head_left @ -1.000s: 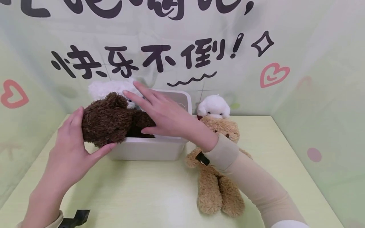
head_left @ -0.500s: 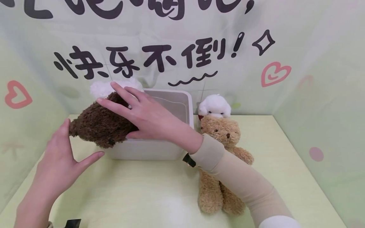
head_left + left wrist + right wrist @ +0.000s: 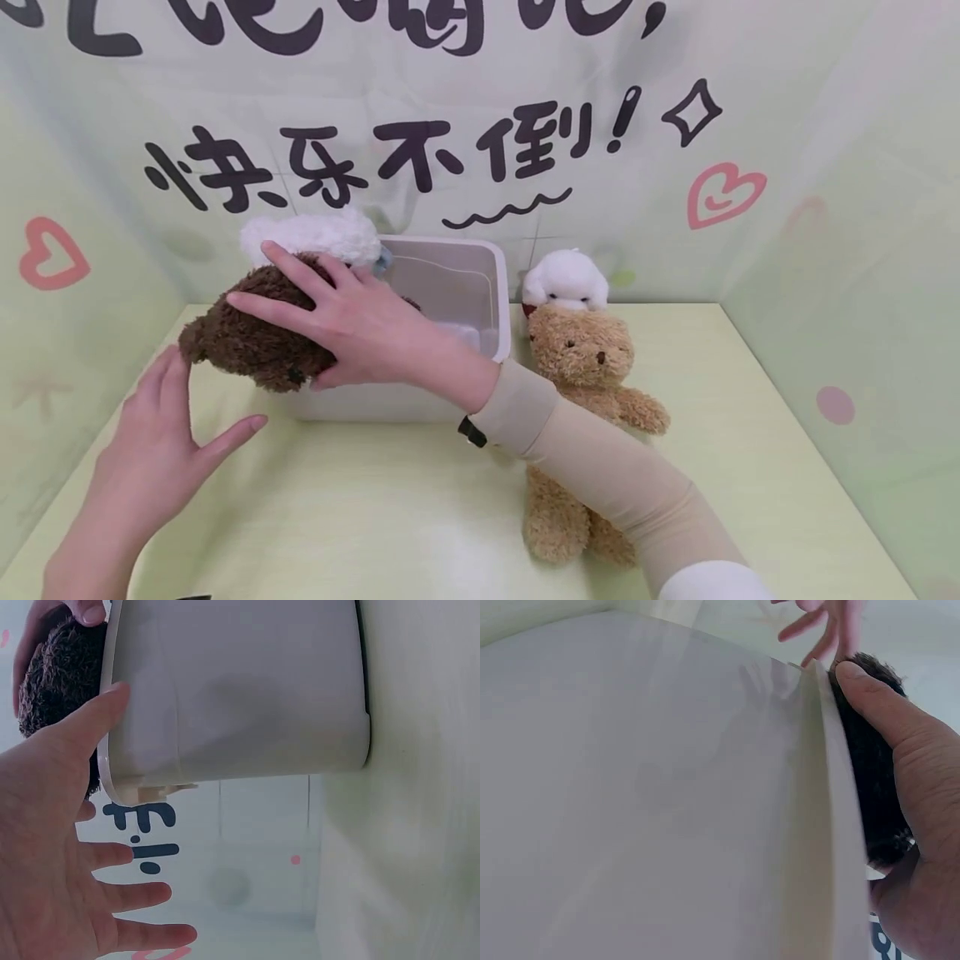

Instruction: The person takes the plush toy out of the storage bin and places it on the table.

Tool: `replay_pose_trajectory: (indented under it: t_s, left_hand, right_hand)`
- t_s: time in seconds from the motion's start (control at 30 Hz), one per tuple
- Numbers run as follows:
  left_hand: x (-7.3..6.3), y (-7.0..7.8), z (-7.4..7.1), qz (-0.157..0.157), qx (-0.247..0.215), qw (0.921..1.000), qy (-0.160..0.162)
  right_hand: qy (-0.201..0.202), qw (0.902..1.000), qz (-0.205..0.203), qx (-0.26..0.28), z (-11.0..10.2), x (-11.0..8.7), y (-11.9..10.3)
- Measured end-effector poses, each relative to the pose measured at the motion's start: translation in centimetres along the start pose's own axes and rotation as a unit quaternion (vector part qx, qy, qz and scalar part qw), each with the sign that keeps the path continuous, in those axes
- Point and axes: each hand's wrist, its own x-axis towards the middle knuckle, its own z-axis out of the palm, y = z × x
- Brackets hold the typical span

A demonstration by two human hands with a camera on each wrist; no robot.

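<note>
A dark brown teddy bear (image 3: 251, 350) lies over the left end of a whitish plastic bin (image 3: 390, 404), its head past the rim. My right hand (image 3: 360, 329) grips that head from above, fingers spread across the fur and thumb on the near side. In the right wrist view the thumb lies along the dark fur beside the bin's rim. My left hand (image 3: 153, 450) is opened out just below the bear's left end, fingertips right at its ear, thumb stretched away. Behind the bear, a fluffy white plush toy (image 3: 318, 233) sits in the bin, partly hidden.
To the bin's right, a tan teddy bear (image 3: 581, 350) lies on its back on the pale table (image 3: 360, 508), partly under my right forearm. A white plush dog (image 3: 566, 279) sits behind it. Printed cloth walls (image 3: 817, 275) enclose the table on three sides.
My right hand has moved left onto the brown bear's head. My left hand has let go and drawn down and left. The bear's head has turned and tipped left.
</note>
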Motion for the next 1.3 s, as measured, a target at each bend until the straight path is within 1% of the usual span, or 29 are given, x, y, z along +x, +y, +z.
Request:
replay_pose_trajectory:
  t_s: [0.07,0.23,0.3,0.47,0.53,0.6,0.77,0.87,0.97,1.13,1.3]
  left_hand:
    - [-0.1,-0.1,0.0,0.004,0.007,0.9999,-0.007]
    - [-0.2,-0.1,0.1,0.01,0.019,0.9994,-0.028]
    - [-0.2,-0.1,0.1,0.007,0.024,0.9991,-0.034]
    - [0.1,0.0,0.2,-0.002,0.032,0.9982,-0.05]
    - [0.2,0.0,0.1,-0.006,0.034,0.9978,-0.057]
    - [0.3,0.0,0.1,-0.007,0.035,0.9974,-0.063]
    - [0.4,0.2,0.3,0.01,0.028,0.9977,-0.062]
    - [0.7,0.4,0.4,0.02,0.022,0.9978,-0.06]
    - [1.0,0.6,0.5,0.02,0.019,0.9977,-0.062]
    - [1.7,0.6,0.7,0.03,0.016,0.9978,-0.058]
    - [2.6,0.6,1.1,0.049,0.007,0.9979,-0.041]
  right_hand:
    - [0.008,0.9999,0.011,0.008,0.4,0.0,-0.2]
    - [0.041,0.9984,0.018,0.035,0.8,-0.2,0.0]
    - [0.046,0.9975,0.026,0.048,0.8,-0.3,0.1]
    - [0.036,0.9944,0.061,0.079,0.4,-1.0,0.9]
    - [0.041,0.9928,0.062,0.095,0.3,-1.3,1.2]
    - [0.052,0.9915,0.052,0.107,0.2,-1.6,1.5]
    - [0.075,0.9898,0.032,0.117,0.2,-2.6,2.0]
    - [0.095,0.9877,0.029,0.121,0.0,-3.2,2.3]
    - [0.111,0.9845,0.031,0.132,-0.2,-4.0,2.7]
    - [0.127,0.9764,0.047,0.168,-0.8,-5.5,3.6]
    - [0.169,0.9661,0.049,0.189,-1.5,-6.9,5.0]
